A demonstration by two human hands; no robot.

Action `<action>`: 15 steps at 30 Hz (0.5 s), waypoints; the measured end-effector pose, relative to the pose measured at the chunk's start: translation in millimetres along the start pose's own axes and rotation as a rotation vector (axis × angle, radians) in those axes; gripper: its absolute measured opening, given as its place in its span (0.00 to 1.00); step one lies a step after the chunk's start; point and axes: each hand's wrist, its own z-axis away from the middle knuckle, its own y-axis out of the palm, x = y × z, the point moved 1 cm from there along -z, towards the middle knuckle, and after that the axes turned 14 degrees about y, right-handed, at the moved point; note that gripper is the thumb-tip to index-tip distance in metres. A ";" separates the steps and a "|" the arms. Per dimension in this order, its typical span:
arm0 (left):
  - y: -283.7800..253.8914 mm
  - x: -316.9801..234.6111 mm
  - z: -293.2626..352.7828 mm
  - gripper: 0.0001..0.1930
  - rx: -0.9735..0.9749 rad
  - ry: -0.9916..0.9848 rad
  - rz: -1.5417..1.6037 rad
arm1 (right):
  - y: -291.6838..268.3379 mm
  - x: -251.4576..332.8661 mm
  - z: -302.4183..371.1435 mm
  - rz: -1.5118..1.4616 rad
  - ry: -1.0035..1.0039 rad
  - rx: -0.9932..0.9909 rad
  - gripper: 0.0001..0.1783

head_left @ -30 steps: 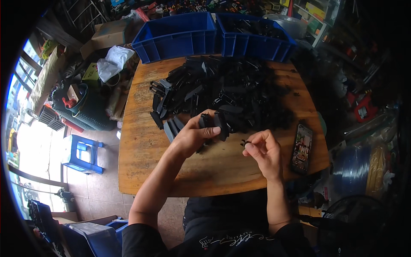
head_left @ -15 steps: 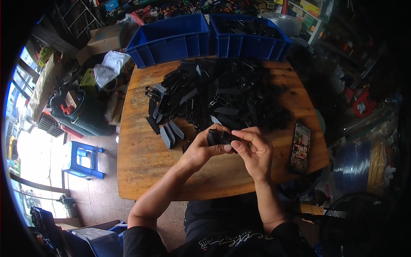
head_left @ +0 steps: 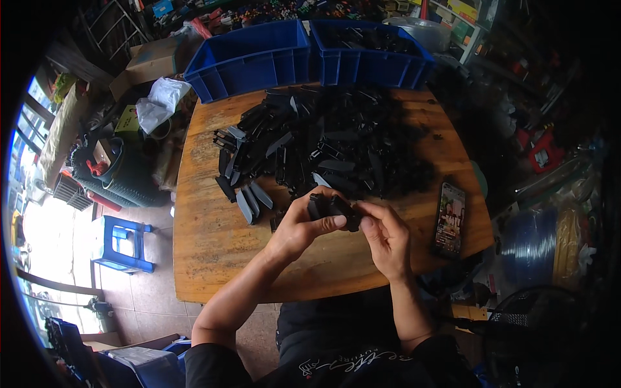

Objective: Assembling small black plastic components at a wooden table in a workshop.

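Observation:
Over the near part of the table, my left hand (head_left: 303,223) is closed round a small black plastic part (head_left: 341,208), its thumb lying along the near side. At the part's right end are the thumb and forefinger of my right hand (head_left: 387,234), bent in a pinch. The part is dark, so its exact kind and details do not show. Just beyond my hands spreads a big heap of black plastic parts (head_left: 336,136), many long and narrow. Several grey flat blade-shaped pieces (head_left: 253,199) stick out at its near left.
Two blue plastic crates (head_left: 252,68) stand at the table's far edge; the right crate (head_left: 372,68) holds black parts. A lit phone (head_left: 449,220) lies on the wooden table (head_left: 213,258) at the right. On the floor to the left is a blue stool (head_left: 123,244).
The black part has turned in my hands, showing a broader face. My right fingers have shifted slightly round its end. The whole view has moved a little.

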 end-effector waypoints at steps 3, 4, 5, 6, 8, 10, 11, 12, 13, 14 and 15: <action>-1.7 2.6 0.3 0.17 -0.002 -0.003 0.101 | -3.3 11.2 -4.5 0.169 -0.204 0.008 0.12; -1.9 1.3 0.8 0.17 -0.009 -0.004 0.094 | -2.8 13.7 -4.8 0.231 -0.282 -0.021 0.12; -1.7 0.5 1.2 0.17 -0.017 -0.006 0.089 | -1.2 10.6 -0.6 0.140 -0.192 -0.033 0.12; -1.6 -0.1 1.4 0.17 -0.018 -0.004 0.091 | 1.0 9.6 3.0 0.050 -0.102 -0.044 0.12; -0.5 -0.8 2.1 0.17 -0.003 -0.013 0.014 | -1.4 14.0 -2.3 0.218 -0.296 -0.033 0.11; -0.6 -0.9 1.9 0.17 0.002 -0.018 -0.002 | -2.0 14.1 -2.6 0.286 -0.273 0.011 0.11; -1.6 0.1 0.9 0.17 0.010 -0.024 -0.021 | -1.0 12.9 -4.3 0.299 -0.309 0.006 0.08; -0.9 -1.6 1.9 0.15 0.011 -0.047 -0.024 | -2.4 9.9 -3.9 0.302 -0.307 0.002 0.08; 0.7 -3.5 2.5 0.15 0.021 -0.059 -0.073 | -4.4 4.9 -3.7 0.101 -0.128 0.095 0.07; 2.1 -5.0 3.4 0.15 0.033 -0.070 -0.121 | -6.5 2.1 -2.9 -0.099 0.051 0.185 0.07; 3.2 -5.5 4.0 0.16 0.054 0.006 -0.104 | -11.3 5.6 -3.3 -0.207 0.259 0.292 0.07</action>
